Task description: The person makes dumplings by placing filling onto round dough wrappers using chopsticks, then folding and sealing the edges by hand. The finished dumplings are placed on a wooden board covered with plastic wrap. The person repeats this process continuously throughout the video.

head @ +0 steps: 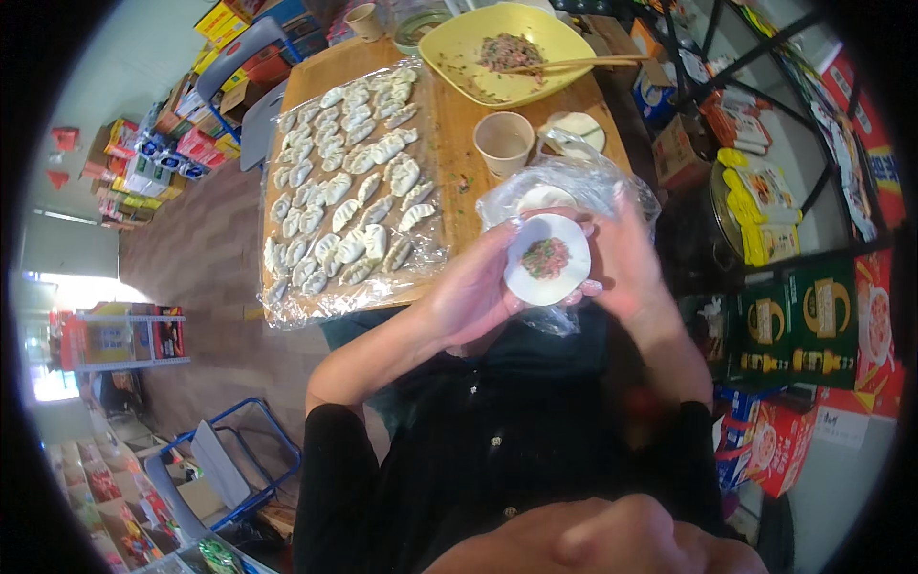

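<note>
My left hand holds a round dumpling wrapper with a mound of minced meat and greens at its middle. On the wrapper's other side is my right hand, its fingertips at the lower right edge. Beneath both hands lies a clear plastic bag with more wrappers. Folded dumplings lie in rows on plastic film to the left. A yellow bowl at the table's far side holds filling and wooden chopsticks.
A paper cup stands on the wooden table beside loose wrappers. Another paper cup is at the far edge. A folding chair stands beyond the table's left side. Shelves with packaged goods are close on the right.
</note>
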`<state>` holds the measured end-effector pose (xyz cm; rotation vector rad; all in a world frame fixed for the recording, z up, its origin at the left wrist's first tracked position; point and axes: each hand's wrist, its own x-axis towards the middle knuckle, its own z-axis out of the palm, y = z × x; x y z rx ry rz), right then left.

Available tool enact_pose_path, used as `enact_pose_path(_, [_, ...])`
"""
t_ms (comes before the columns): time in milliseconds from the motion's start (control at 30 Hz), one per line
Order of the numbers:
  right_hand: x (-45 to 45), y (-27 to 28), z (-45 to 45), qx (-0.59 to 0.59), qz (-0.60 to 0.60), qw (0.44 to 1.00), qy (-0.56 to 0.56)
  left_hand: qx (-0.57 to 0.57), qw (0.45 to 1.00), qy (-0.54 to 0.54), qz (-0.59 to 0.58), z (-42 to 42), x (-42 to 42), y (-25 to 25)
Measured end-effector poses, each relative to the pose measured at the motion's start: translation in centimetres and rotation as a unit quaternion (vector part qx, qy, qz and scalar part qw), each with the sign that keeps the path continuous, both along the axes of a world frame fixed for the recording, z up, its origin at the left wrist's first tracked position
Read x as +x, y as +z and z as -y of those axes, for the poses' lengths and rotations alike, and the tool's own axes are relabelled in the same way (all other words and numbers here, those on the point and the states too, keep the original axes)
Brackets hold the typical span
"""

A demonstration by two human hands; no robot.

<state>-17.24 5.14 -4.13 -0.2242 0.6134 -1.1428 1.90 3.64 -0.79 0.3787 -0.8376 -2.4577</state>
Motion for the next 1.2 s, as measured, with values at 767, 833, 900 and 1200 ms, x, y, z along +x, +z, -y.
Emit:
enact_pose_path(767, [1.4,0.4,-5.5,-0.055,0.203,0.978,-0.013,-0.793,0.254,0.122,0.540,13.8,-1.0,-4.5])
enact_pose_path(833, [1.2,0.6,-5.2,-0.067,0.204,0.977,-0.014,-0.793,0.287,0.143,0.519,13.8,-1.1,-4.4])
enact_pose_path(900, [1.3,0.6,-4.9,-0.057,0.181,0.981,-0.040,-0.789,0.317,0.167,0.499,13.6,-0.7,-4.5])
enact_pose_path(1200, [1.7,-0.9,-4.0,-0.064,0.255,0.965,-0.013,-0.822,0.494,0.094,0.266,5.4,1.2,-0.6])
